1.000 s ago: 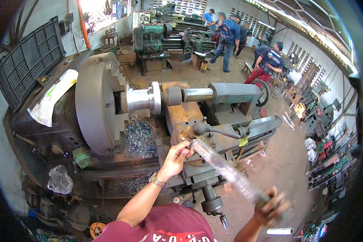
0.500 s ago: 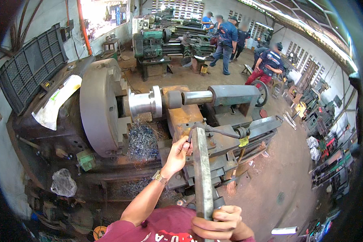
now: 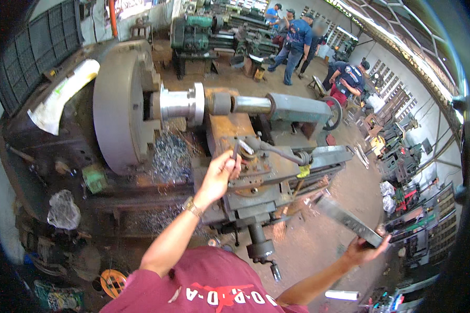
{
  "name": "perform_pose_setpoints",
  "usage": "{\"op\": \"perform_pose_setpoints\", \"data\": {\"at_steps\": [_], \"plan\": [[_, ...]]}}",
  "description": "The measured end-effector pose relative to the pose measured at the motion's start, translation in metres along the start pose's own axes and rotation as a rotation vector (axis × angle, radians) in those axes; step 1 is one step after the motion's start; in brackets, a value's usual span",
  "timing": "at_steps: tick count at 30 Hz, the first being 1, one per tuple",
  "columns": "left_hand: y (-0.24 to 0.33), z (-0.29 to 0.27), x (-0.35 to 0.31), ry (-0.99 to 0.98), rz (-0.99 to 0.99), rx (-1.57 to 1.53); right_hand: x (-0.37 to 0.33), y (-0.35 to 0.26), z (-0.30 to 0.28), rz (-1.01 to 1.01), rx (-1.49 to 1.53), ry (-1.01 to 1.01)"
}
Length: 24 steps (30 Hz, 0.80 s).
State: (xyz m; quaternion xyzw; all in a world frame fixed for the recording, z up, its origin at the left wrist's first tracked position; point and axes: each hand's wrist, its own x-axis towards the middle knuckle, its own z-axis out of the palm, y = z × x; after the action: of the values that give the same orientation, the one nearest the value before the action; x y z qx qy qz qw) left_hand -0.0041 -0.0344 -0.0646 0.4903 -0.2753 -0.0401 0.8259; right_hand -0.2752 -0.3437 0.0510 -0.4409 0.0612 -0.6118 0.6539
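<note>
My left hand [image 3: 219, 175] is closed round a short dark rod [image 3: 236, 149] at the lathe's tool post [image 3: 251, 146]; whether the rod is fixed there I cannot tell. A long lever handle [image 3: 282, 152] runs from the post toward the right. Out to the right, over the floor, my right hand [image 3: 364, 252] grips one end of a long rectangular steel bar [image 3: 347, 219], its far end angled toward the machine. Beyond my left hand, a shiny flanged metal cylinder [image 3: 180, 103] sits between the big chuck [image 3: 115, 112] and the tailstock [image 3: 297, 117].
Curled metal chips [image 3: 169, 159] heap below the cylinder. A cross-slide crank [image 3: 259, 248] juts toward me. Several people stand at the back, near a green lathe [image 3: 193, 39]. Machine parts [image 3: 397, 156] crowd the right wall. A white cloth [image 3: 62, 99] lies on the headstock.
My right hand has swung the steel bar away from the tool post, out to the right and clear of my body. My left hand stays closed by the post. The view has shifted slightly.
</note>
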Motion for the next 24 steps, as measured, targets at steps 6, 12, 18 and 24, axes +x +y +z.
{"op": "perform_pose_setpoints", "data": {"at_steps": [6, 12, 18, 24], "plan": [[0.02, -0.001, 0.007, -0.008, 0.016, 0.048, -0.006, 0.128, -0.13, 0.236, -0.136, 0.529], [0.065, -0.006, 0.018, 0.057, 0.074, 0.094, -0.046, 0.261, -0.189, 0.478, 0.025, 0.7], [0.076, -0.01, -0.001, 0.079, -0.067, 0.169, -0.057, 0.353, -0.194, 0.871, 0.374, 0.646], [0.081, -0.022, -0.023, 0.209, -0.208, 0.255, -0.056, 0.382, -0.174, 1.116, 0.412, 0.582]]}}
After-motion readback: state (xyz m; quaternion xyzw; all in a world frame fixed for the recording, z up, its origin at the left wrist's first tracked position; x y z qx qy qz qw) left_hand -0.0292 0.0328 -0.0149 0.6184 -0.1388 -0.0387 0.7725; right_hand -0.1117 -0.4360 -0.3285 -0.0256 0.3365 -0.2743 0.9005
